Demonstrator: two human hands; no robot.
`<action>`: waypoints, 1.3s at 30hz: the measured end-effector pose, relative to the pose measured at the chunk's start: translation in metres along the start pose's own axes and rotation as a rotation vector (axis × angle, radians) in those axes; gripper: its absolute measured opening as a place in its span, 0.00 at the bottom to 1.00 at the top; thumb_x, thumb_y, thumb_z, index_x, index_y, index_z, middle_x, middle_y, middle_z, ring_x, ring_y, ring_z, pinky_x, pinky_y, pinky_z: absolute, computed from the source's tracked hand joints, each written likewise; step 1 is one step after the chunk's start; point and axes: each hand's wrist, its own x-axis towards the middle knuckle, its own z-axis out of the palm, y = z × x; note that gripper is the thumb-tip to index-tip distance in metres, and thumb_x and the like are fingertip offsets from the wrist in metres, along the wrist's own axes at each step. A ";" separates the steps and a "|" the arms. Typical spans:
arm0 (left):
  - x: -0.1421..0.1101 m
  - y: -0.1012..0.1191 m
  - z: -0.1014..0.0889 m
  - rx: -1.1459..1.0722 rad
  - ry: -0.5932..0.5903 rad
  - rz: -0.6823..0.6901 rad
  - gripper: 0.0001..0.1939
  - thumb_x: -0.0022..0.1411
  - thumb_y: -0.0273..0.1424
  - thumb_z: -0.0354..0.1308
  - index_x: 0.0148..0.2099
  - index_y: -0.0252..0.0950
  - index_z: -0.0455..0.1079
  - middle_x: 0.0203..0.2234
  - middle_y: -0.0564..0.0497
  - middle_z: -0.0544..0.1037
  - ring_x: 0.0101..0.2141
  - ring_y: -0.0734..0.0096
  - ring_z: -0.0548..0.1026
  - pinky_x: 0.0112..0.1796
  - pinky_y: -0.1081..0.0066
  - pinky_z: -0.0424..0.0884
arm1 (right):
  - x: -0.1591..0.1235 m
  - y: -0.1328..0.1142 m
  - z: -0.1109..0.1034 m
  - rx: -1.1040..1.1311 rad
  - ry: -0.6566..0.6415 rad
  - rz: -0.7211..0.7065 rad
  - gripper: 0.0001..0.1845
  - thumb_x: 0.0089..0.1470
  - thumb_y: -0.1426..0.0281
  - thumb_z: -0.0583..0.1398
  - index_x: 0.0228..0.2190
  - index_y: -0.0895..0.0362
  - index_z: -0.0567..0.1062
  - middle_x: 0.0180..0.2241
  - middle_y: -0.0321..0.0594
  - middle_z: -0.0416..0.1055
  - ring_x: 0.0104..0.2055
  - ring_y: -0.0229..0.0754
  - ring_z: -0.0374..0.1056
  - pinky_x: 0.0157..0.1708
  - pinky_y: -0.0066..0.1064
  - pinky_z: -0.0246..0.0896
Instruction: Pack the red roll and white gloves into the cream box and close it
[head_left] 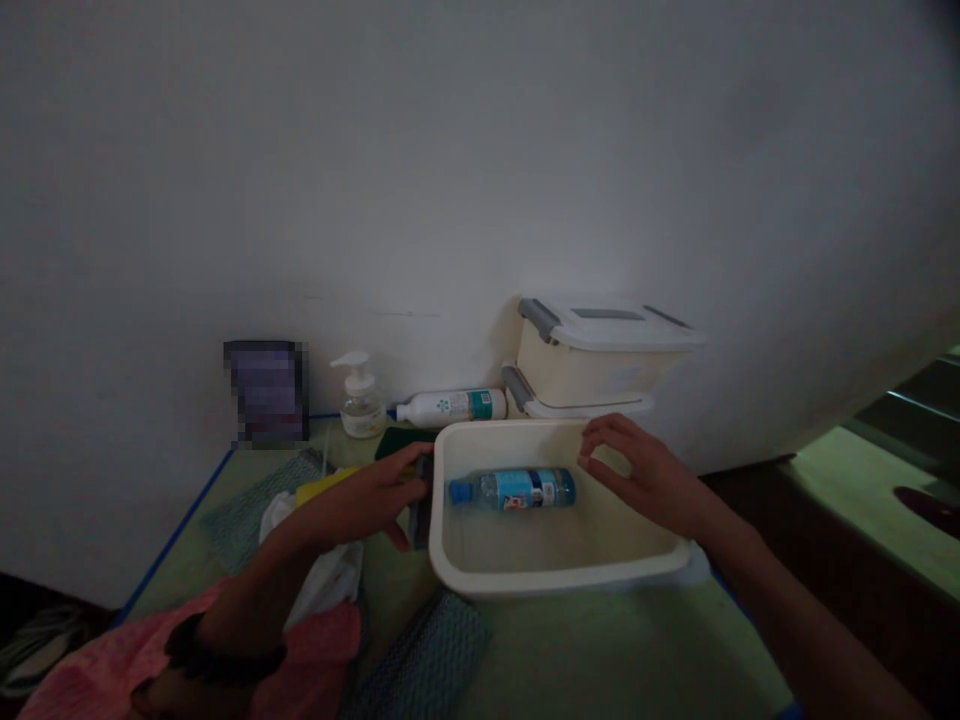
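Note:
A white plastic bin (525, 582) stands on the table, and a water bottle with a blue cap and label (525, 490) lies on its side inside it. At the bin's left end is my left hand (367, 500), palm down, with spread fingers touching or close beside a dark grey piece (420, 518), perhaps the bin's latch. My right hand (641, 475) is over the bin's right half, fingers curved with a gap between thumb and fingertips. It holds nothing and is apart from the bottle.
Behind the bin are a lidded storage box (600, 365), a lying white bottle (465, 405) and a pump bottle (361, 405). A blurred-out screen (270, 390) stands at the left. Textured grey-green cloths (431, 655), a pink cloth (315, 660) and a white cloth (330, 585) lie nearby.

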 end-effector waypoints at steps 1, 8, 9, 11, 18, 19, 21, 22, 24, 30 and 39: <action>0.000 -0.001 -0.001 0.001 0.005 0.004 0.26 0.59 0.36 0.53 0.60 0.38 0.58 0.48 0.43 0.71 0.41 0.58 0.74 0.25 0.71 0.77 | -0.005 0.002 0.002 0.064 0.102 0.037 0.07 0.56 0.65 0.56 0.33 0.55 0.71 0.42 0.45 0.67 0.47 0.45 0.65 0.51 0.40 0.58; -0.009 0.005 -0.005 0.033 0.066 -0.036 0.29 0.60 0.51 0.49 0.57 0.39 0.61 0.47 0.42 0.70 0.40 0.57 0.74 0.25 0.68 0.78 | -0.024 0.008 0.017 0.923 0.225 0.705 0.20 0.46 0.62 0.60 0.43 0.52 0.70 0.39 0.39 0.73 0.36 0.43 0.69 0.33 0.34 0.64; -0.010 0.007 -0.002 0.044 0.054 -0.049 0.30 0.60 0.51 0.49 0.58 0.40 0.61 0.47 0.42 0.70 0.40 0.57 0.74 0.25 0.68 0.78 | -0.026 0.008 0.018 1.027 0.237 0.752 0.23 0.44 0.63 0.61 0.44 0.52 0.70 0.39 0.39 0.74 0.35 0.43 0.69 0.32 0.33 0.63; -0.008 0.009 0.004 0.043 0.039 -0.080 0.31 0.59 0.52 0.50 0.59 0.40 0.59 0.47 0.43 0.72 0.40 0.57 0.75 0.27 0.66 0.77 | -0.028 0.006 0.021 1.217 0.266 0.812 0.26 0.41 0.65 0.63 0.46 0.52 0.70 0.38 0.38 0.75 0.34 0.44 0.70 0.32 0.33 0.64; 0.010 0.007 0.028 -0.059 0.291 -0.021 0.29 0.63 0.50 0.43 0.55 0.35 0.64 0.45 0.44 0.76 0.49 0.56 0.71 0.50 0.60 0.67 | -0.027 0.005 0.030 1.504 0.304 0.793 0.24 0.46 0.65 0.61 0.48 0.49 0.71 0.43 0.35 0.77 0.41 0.45 0.73 0.41 0.36 0.67; 0.011 0.006 0.030 -0.074 0.321 0.002 0.28 0.64 0.50 0.42 0.54 0.35 0.64 0.46 0.44 0.76 0.51 0.56 0.69 0.51 0.59 0.64 | -0.027 0.006 0.029 1.498 0.310 0.802 0.25 0.47 0.65 0.61 0.49 0.49 0.70 0.44 0.35 0.76 0.42 0.45 0.73 0.43 0.37 0.67; 0.010 0.007 0.033 -0.109 0.354 0.013 0.28 0.64 0.50 0.42 0.54 0.35 0.65 0.47 0.44 0.75 0.53 0.56 0.68 0.52 0.59 0.63 | -0.029 0.008 0.026 1.470 0.314 0.839 0.28 0.48 0.67 0.59 0.53 0.49 0.68 0.46 0.36 0.76 0.44 0.46 0.73 0.44 0.39 0.68; 0.010 0.008 0.035 -0.121 0.361 0.009 0.27 0.64 0.50 0.43 0.53 0.35 0.65 0.47 0.44 0.76 0.54 0.56 0.67 0.52 0.60 0.63 | -0.030 0.009 0.023 1.446 0.304 0.850 0.29 0.48 0.67 0.59 0.54 0.50 0.67 0.47 0.37 0.75 0.45 0.47 0.73 0.44 0.40 0.68; 0.009 0.010 0.040 -0.131 0.368 0.017 0.27 0.64 0.50 0.44 0.52 0.35 0.66 0.46 0.44 0.76 0.53 0.55 0.68 0.49 0.60 0.66 | -0.034 0.011 0.014 1.387 0.283 0.842 0.30 0.50 0.66 0.58 0.56 0.50 0.65 0.50 0.39 0.73 0.48 0.48 0.72 0.44 0.40 0.69; 0.017 0.016 0.067 -0.228 0.222 0.032 0.26 0.63 0.52 0.43 0.50 0.38 0.64 0.43 0.46 0.75 0.46 0.59 0.71 0.41 0.63 0.71 | -0.050 0.027 -0.023 1.357 0.302 0.869 0.30 0.50 0.68 0.58 0.56 0.48 0.64 0.52 0.39 0.71 0.43 0.46 0.75 0.41 0.39 0.71; 0.052 0.021 0.094 -0.443 -0.069 0.045 0.25 0.64 0.48 0.46 0.59 0.43 0.52 0.45 0.43 0.70 0.34 0.64 0.74 0.28 0.64 0.75 | -0.061 0.083 -0.029 1.211 0.262 0.787 0.23 0.51 0.66 0.57 0.51 0.48 0.68 0.43 0.35 0.77 0.39 0.44 0.76 0.43 0.39 0.69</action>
